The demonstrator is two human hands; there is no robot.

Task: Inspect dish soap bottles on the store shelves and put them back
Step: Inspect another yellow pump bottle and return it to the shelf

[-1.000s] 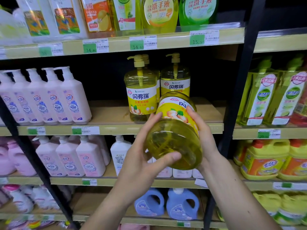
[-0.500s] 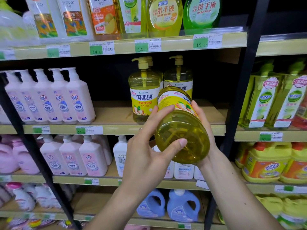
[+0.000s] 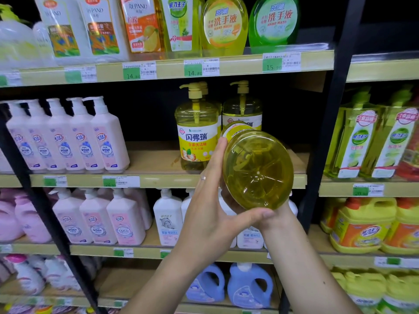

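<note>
A yellow dish soap bottle (image 3: 258, 171) is held tipped over in front of the middle shelf (image 3: 158, 180), its round clear base facing me and its label end pointing away. My left hand (image 3: 210, 211) grips it from the left, fingers up along its side and thumb across under the base. My right hand (image 3: 283, 211) supports it from below and behind; the bottle hides most of that hand. Two matching yellow pump bottles (image 3: 197, 132) stand upright on the shelf just behind it.
Pink and white pump bottles (image 3: 68, 137) fill the left of the middle shelf. Green bottles (image 3: 374, 141) stand right of a black upright post (image 3: 326, 123). Hand wash bottles (image 3: 224, 26) line the top shelf. White bottles (image 3: 167, 218) and blue jugs (image 3: 249, 284) sit below.
The bottle has tipped further, so its base now faces me squarely. My left thumb has slid under the base. My right fingers have gone from its right side to behind it.
</note>
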